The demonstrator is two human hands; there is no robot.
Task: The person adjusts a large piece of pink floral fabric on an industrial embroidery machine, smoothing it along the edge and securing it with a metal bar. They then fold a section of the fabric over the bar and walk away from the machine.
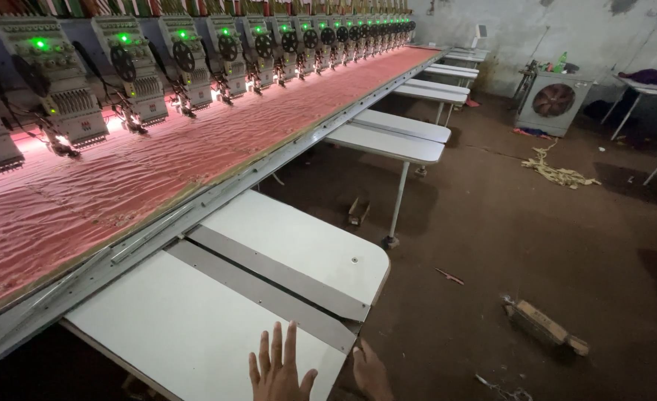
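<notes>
My left hand [278,369] lies flat with fingers spread on the near white table panel [187,327], at the bottom edge of the view. My right hand [371,369] rests at the panel's front right corner, beside the grey metal strip [269,293]; I cannot make out its fingers. Neither hand holds anything that I can see. Beyond the panel, a long pink fabric [150,171] is stretched along the bed of a multi-head embroidery machine.
A row of embroidery heads [132,67] with green lights runs along the left. More white table panels [388,137] jut out on legs. On the brown floor lie a cardboard piece [544,327] and a rope pile [559,174]. A fan cooler [555,100] stands far right.
</notes>
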